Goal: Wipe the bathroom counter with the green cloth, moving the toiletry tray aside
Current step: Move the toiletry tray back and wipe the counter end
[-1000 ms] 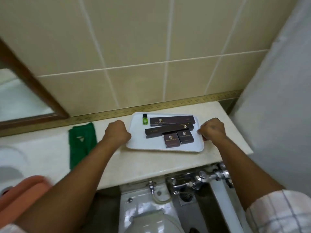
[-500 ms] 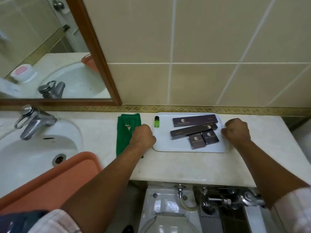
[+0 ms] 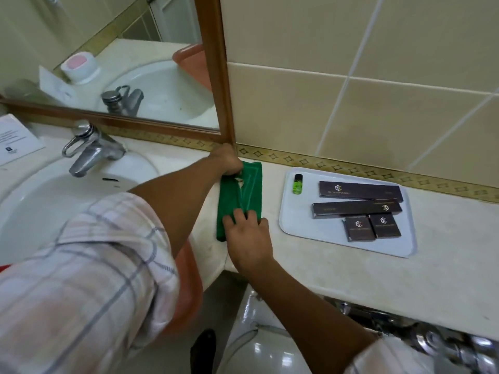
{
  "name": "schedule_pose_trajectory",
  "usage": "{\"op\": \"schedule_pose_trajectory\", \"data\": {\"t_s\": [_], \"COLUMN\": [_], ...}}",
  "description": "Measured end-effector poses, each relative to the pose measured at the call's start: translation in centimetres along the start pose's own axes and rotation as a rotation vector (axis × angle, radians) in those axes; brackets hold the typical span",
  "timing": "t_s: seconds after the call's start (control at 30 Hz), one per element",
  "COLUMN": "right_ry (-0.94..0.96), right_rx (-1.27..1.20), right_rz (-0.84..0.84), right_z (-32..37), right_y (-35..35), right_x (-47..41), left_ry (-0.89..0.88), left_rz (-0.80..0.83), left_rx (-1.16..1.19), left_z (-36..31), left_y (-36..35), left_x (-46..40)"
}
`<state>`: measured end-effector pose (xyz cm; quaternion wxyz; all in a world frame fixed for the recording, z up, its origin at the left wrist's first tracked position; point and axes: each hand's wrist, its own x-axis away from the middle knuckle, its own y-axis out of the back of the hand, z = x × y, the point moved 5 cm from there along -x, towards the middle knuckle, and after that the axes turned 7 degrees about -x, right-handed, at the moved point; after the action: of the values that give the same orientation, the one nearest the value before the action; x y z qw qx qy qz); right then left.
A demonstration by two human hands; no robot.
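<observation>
Right hand (image 3: 247, 236) nearest, fingers spread flat on the near end of the cloth (image 3: 249, 190), pressing, not gripping. Left hand (image 3: 228, 161) farther off, curled shut on the far end by the mirror (image 3: 226, 76) corner. Cloth folded lengthwise on the counter (image 3: 310, 265), between sink (image 3: 67, 190) and tray (image 3: 297, 225), near the tray but apart. Best done by gathering both ends into one firm pad, then lifting clear of the tray. No wiping yet.
</observation>
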<state>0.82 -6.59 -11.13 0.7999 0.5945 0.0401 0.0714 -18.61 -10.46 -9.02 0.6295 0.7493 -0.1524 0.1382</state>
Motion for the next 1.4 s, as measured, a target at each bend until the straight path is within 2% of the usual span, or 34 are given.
{"op": "schedule_pose_trajectory", "data": {"t_s": [0.2, 0.27, 0.33, 0.4, 0.47, 0.57, 0.7, 0.8, 0.87, 0.93, 1.03, 1.1, 1.2, 1.4], "right_ry": [0.039, 0.063, 0.096, 0.030, -0.062, -0.286, -0.516, -0.592, -0.586, -0.558, -0.521, -0.520, -0.548, -0.547], "right_rx": [-0.081, -0.148, -0.183, -0.175, -0.175, -0.195, -0.112, -0.108, -0.184, -0.250, -0.354, -0.308, -0.170, -0.093], "right_rz": [0.024, 0.013, -0.042, -0.143, -0.235, -0.262, -0.213, -0.096, 0.053, 0.090, -0.250, -0.318, -0.159, -0.143], "right_z": [-0.7, -1.1, -1.8, -5.6, -10.1, -18.5, -28.7, -32.6, -33.9, -34.6, -35.6, -35.4, -34.5, -37.8], "right_y": [0.9, 2.4, 4.4, 7.4, 10.1, 12.8, 13.1, 11.6, 11.0, 12.1, 14.7, 13.9, 9.3, 8.2], "right_x": [-0.6, 1.2, 3.8, 8.0, 11.9, 18.4, 25.2, 26.7, 27.1, 27.5, 26.7, 24.5, 21.6, 15.7], "left_ry": [-0.179, -0.251, -0.274, -0.355, -0.519, -0.707, -0.807, -0.874, -0.917, -0.995, -1.212, -1.396, -1.583, -1.582], "left_rz": [0.010, 0.095, 0.226, 0.291, 0.286, 0.286, 0.327, 0.245, 0.161, 0.009, -0.192, -0.171, -0.155, -0.026], "left_rx": [-0.208, -0.338, -0.352, -0.257, -0.200, -0.201, -0.198, -0.306, -0.378, -0.350, -0.013, 0.027, -0.191, -0.219], "left_z": [-1.6, -2.5, -4.4, -11.1, -18.4, -28.9, -38.7, -42.4, -43.4, -42.6, -36.8, -30.8, -24.9, -24.9], "left_y": [0.9, 2.4, 4.1, 4.6, 4.0, 0.1, -8.2, -12.6, -14.0, -14.1, -14.5, -15.7, -18.0, -19.6], "left_x": [2.2, 3.2, 4.7, 7.1, 9.8, 13.9, 16.0, 16.5, 16.7, 17.8, 21.6, 24.4, 25.0, 23.3]}}
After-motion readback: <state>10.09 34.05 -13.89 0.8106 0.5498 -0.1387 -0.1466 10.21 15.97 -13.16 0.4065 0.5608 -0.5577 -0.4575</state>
